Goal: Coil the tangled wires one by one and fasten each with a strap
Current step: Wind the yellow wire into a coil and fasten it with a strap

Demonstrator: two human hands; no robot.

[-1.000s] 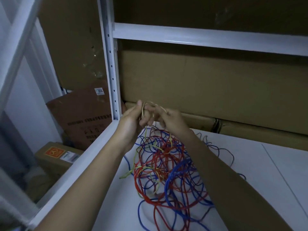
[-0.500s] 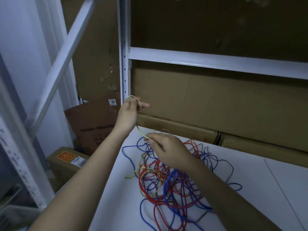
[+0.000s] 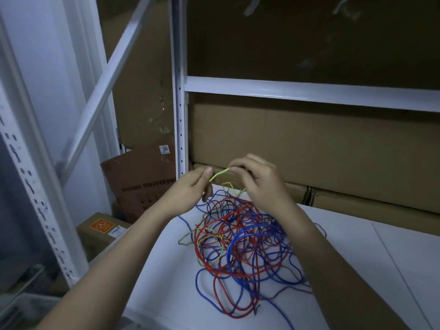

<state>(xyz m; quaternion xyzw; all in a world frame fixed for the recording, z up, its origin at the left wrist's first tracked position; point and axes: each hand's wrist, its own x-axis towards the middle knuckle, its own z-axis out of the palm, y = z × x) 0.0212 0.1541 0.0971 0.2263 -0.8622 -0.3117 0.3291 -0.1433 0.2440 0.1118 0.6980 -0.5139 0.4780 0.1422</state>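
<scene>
Both hands, left (image 3: 188, 189) and right (image 3: 258, 179), pinch the yellow wire (image 3: 218, 175) at twelve o'clock above the tangle (image 3: 240, 236); winding it appears underway, so next feed more length into loops.

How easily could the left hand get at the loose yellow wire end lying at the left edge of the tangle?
Probably yes: the left hand is above that yellow wire end, which lies bare on the white shelf, though it would have to free itself first.
</scene>
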